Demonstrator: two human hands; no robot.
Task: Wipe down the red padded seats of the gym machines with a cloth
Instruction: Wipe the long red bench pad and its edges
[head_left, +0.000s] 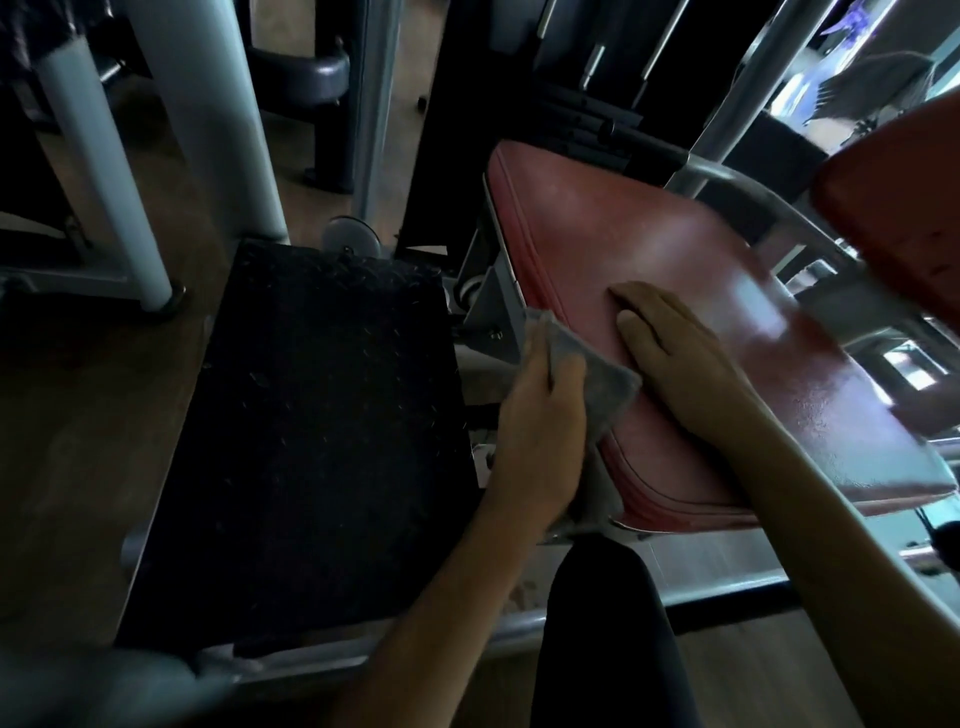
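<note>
Your left hand grips a crumpled grey cloth at the edge of the red padded seat, right hand flat-fingered; wiping seems midway.

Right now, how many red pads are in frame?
2. One red seat pad at centre, under the flat right hand, the left hand gripping a grey cloth at its left edge. A second red pad at the upper right, cropped. Others may be hidden.
</note>
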